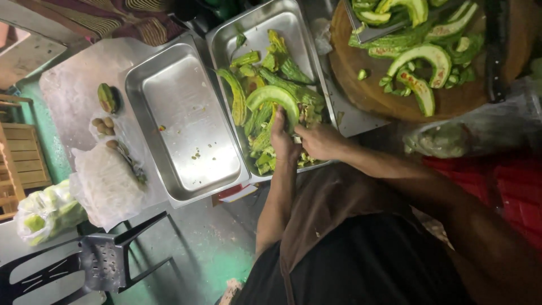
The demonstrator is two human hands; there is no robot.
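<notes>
1. While both hands work over a steel tray [296, 34] heaped with halved bitter gourds, the left hand [282, 138] grips a curved gourd half [274, 97], fingers closed around its near end.
2. Close beside it, the right hand [320, 141] is curled narrow at the gourd's cut face; whether it pinches a small tool or only seeds cannot be told.
3. Held gourd and hands sit over the near end of that tray, above a litter of pale seeds and pulp [307, 116].
4. Judged from this, the step in hand is scraping the core out of one half; the next move likely calls for a steady hold on the left and a firm pull along the hollow on the right.
5. Left of the full tray, a second steel tray [186, 121] lies nearly bare, with only a few scraps.
6. On the far right, a round wooden chopping board [389, 101] carries more cut gourd pieces.
7. At the left of the desk [70, 90] rest a white plastic bag [104, 183] and a few small brown nuts [103, 125].
</notes>
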